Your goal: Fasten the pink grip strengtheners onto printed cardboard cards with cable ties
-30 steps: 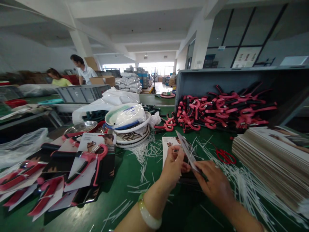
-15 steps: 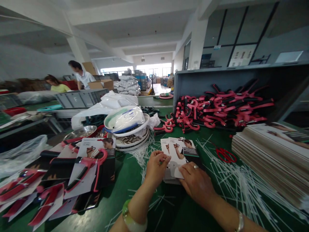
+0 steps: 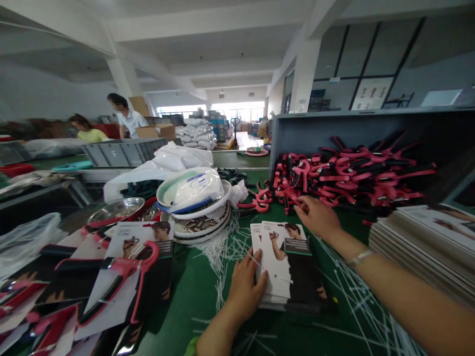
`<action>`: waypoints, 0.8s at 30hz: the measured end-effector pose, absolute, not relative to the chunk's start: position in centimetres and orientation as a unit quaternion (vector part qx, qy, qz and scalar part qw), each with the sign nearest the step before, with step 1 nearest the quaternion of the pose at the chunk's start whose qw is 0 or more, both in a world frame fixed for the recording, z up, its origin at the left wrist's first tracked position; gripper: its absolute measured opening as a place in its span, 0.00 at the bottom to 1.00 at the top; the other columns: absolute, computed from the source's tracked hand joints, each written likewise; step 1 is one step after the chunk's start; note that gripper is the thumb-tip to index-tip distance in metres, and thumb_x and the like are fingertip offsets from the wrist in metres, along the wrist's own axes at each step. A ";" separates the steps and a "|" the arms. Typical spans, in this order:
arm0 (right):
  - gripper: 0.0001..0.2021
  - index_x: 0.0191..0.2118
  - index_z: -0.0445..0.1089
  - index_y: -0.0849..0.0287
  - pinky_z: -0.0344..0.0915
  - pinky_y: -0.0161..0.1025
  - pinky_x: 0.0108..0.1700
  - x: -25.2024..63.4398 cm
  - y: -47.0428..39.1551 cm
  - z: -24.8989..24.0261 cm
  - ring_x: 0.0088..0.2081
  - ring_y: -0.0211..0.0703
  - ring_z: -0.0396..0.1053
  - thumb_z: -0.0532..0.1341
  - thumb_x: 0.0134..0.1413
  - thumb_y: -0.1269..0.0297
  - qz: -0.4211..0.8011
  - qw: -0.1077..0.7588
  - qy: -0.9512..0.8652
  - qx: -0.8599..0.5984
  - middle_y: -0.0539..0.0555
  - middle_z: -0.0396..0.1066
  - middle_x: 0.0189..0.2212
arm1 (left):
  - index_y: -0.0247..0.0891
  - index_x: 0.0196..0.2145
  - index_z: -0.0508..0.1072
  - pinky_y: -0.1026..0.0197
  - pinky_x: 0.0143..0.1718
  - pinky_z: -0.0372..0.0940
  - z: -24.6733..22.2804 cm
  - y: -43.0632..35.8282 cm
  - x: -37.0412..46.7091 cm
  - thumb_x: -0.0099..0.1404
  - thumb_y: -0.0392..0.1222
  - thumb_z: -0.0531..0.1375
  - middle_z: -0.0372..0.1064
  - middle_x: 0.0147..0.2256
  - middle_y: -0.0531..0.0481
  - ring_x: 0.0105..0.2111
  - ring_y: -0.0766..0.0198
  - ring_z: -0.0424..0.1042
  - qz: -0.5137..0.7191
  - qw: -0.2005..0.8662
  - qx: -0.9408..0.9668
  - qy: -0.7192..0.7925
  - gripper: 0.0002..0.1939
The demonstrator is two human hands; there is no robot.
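My left hand (image 3: 247,284) rests at the left edge of a small stack of printed cards (image 3: 276,269), fingers somewhat apart, with a thin white tie at its fingertips. Reaching forward, my right hand (image 3: 319,216) touches a pink and black hand grip (image 3: 291,194) at the near edge of a heap; whether its fingers are closed on it is hard to tell. That heap of pink and black grips (image 3: 345,170) spills from a grey bin (image 3: 297,129) lying on its side. At the left, grips fastened on cards (image 3: 124,269) lie overlapping.
A thick stack of cards (image 3: 419,252) stands at the right, beside scattered white ties (image 3: 363,296). Round trays with metal springs (image 3: 200,222) and a plastic bag (image 3: 196,190) are left of centre. Two people (image 3: 129,118) are behind a grey crate (image 3: 124,152).
My right hand has left the small card stack and moved forward to the heap of grips. My left hand has shifted slightly down, its fingers more spread. The view has shifted a little.
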State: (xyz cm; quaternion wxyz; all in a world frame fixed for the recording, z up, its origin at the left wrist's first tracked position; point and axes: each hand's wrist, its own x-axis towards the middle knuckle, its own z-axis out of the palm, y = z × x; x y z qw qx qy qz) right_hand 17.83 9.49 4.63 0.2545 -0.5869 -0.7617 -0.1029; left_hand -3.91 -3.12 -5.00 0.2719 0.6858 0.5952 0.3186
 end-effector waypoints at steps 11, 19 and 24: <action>0.16 0.45 0.68 0.67 0.60 0.40 0.33 18.5 21.1 3.5 0.36 0.52 0.72 0.50 0.59 0.62 -0.109 0.121 -0.785 -0.598 0.67 0.73 0.38 | 0.46 0.64 0.43 0.44 0.63 0.31 -4.7 -3.4 -4.7 0.62 0.53 0.52 0.26 0.65 0.52 0.65 0.53 0.28 0.235 0.308 0.741 0.549 0.36; 0.13 0.41 0.66 0.61 0.63 0.39 0.36 23.0 13.3 7.6 0.35 0.47 0.71 0.52 0.56 0.60 -0.160 0.264 -0.822 -0.478 0.57 0.72 0.35 | 0.47 0.64 0.41 0.44 0.62 0.32 -4.8 -3.1 -4.6 0.63 0.52 0.51 0.25 0.65 0.50 0.65 0.53 0.29 0.228 0.292 0.753 0.544 0.35; 0.11 0.41 0.68 0.59 0.63 0.37 0.33 22.2 6.5 7.4 0.32 0.43 0.69 0.53 0.54 0.69 -0.199 0.168 -0.915 -0.307 0.55 0.71 0.31 | 0.47 0.64 0.42 0.43 0.62 0.34 -4.9 -3.1 -4.7 0.64 0.53 0.50 0.26 0.66 0.48 0.65 0.53 0.30 0.230 0.281 0.761 0.537 0.34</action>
